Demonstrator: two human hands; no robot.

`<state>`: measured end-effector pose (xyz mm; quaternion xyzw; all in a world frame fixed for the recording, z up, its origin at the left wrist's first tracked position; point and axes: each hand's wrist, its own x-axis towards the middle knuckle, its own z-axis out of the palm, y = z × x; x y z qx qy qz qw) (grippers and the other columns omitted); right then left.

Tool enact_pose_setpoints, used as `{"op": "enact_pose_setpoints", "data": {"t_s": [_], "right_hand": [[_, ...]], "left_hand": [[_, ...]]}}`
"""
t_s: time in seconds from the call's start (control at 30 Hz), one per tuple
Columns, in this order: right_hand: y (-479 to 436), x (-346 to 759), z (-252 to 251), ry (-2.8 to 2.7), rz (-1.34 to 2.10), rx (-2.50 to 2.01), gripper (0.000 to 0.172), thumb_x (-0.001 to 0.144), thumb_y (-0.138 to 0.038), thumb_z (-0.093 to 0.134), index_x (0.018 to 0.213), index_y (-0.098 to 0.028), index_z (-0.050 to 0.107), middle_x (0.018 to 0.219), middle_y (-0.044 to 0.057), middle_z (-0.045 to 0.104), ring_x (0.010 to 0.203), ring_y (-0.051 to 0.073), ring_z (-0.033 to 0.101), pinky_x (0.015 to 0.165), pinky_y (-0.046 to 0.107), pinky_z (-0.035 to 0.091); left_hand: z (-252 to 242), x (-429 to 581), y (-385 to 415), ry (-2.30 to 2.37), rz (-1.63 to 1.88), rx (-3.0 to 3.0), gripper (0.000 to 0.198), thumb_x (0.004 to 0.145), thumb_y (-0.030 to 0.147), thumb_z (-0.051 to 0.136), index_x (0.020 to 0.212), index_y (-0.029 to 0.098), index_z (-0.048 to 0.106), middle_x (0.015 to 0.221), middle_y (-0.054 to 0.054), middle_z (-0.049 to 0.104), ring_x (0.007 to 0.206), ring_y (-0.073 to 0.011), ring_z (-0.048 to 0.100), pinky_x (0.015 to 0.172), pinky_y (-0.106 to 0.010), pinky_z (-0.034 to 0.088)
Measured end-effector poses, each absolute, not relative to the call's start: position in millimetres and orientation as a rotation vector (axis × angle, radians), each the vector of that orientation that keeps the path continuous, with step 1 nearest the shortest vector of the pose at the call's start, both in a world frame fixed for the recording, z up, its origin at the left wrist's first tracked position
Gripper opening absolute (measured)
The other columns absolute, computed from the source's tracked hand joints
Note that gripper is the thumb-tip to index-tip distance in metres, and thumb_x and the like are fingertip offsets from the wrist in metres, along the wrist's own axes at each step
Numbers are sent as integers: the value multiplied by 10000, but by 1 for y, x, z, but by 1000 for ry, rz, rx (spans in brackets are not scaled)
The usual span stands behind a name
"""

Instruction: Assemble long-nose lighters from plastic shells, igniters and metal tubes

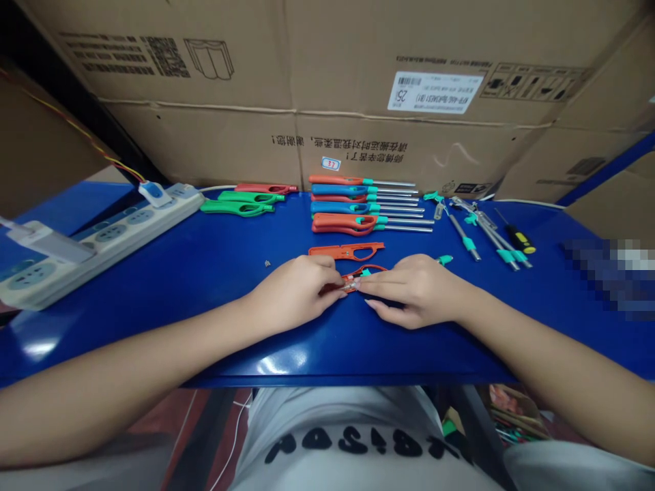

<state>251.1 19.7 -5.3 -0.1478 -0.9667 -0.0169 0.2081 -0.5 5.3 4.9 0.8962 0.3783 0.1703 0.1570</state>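
My left hand (297, 290) and my right hand (409, 290) meet at the middle of the blue table (205, 273). Both pinch an orange lighter shell half (361, 274) with small inner parts showing. My left fingers are curled on its left end, my right fingertips press on its right side. Just beyond lies another orange shell half (346, 251). A small teal cap (445, 260) rests by my right hand.
Assembled stick lighters (366, 204) in orange, blue and red lie in a row behind. Green and red shells (243, 202) lie left. Metal tubes with teal ends (486, 235) and a screwdriver (519, 237) lie right. A white power strip (97, 239) sits far left. Cardboard boxes (327, 88) stand behind.
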Motion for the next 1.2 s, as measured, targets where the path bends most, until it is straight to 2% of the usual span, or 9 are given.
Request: {"op": "enact_pose_setpoints", "data": {"t_s": [0.13, 0.33, 0.57, 0.73, 0.83, 0.97, 1.13, 1.2], "right_hand": [[19, 251, -7, -2739, -130, -395, 329, 943, -284, 556, 1228, -222, 710, 1138, 59, 774, 805, 191, 763, 512, 292, 447], [23, 255, -15, -2708, -200, -272, 361, 918, -266, 580, 1252, -182, 689, 1161, 105, 764, 739, 189, 756, 536, 293, 519], [29, 259, -23, -2642, -318, -172, 446, 933, -262, 538, 1352, -113, 570, 1209, 116, 746, 813, 175, 769, 548, 278, 566], [28, 256, -21, -2597, -350, -137, 425, 914, -257, 564, 1306, -96, 584, 1153, 113, 767, 807, 173, 772, 497, 273, 546], [27, 253, -23, -2537, -291, -171, 416, 903, -254, 582, 1301, -135, 592, 1112, 94, 782, 800, 163, 776, 501, 252, 540], [27, 251, -27, -2422, -134, -232, 366, 874, -210, 619, 1239, -185, 629, 1051, 57, 799, 905, 161, 779, 582, 212, 570], [28, 250, -26, -2378, 69, -329, 307, 857, -182, 648, 1164, -185, 671, 1008, 60, 802, 866, 162, 780, 683, 214, 595], [28, 249, -25, -2367, 170, -348, 304, 852, -168, 652, 1155, -171, 682, 1029, 82, 795, 789, 148, 769, 659, 208, 589]], "left_hand": [[4, -1, 8, 1067, 531, 2516, 115, 911, 215, 692, 926, 167, 795, 831, -55, 720, 751, -176, 674, 692, -273, 495], [4, -2, 9, 1081, 547, 2483, 101, 896, 219, 713, 907, 167, 799, 824, -50, 736, 736, -168, 665, 674, -265, 474], [7, -1, 10, 1135, 533, 2373, 88, 868, 223, 747, 914, 182, 810, 808, -34, 743, 696, -140, 639, 625, -242, 440], [9, 0, 12, 1198, 531, 2205, 95, 827, 256, 785, 866, 172, 807, 754, -17, 732, 622, -115, 609, 575, -223, 431], [7, 0, 14, 1203, 532, 2121, 112, 811, 270, 793, 866, 174, 808, 743, -14, 734, 591, -105, 589, 557, -213, 428], [4, -1, 16, 1216, 515, 2034, 149, 790, 298, 799, 859, 167, 803, 683, -10, 718, 557, -105, 565, 526, -210, 414], [2, -1, 16, 1207, 539, 2015, 156, 802, 301, 766, 841, 152, 792, 665, -12, 706, 542, -100, 540, 500, -203, 383], [1, -1, 17, 1202, 526, 1999, 154, 805, 296, 754, 850, 154, 796, 653, -12, 699, 534, -99, 526, 490, -201, 370]]}}
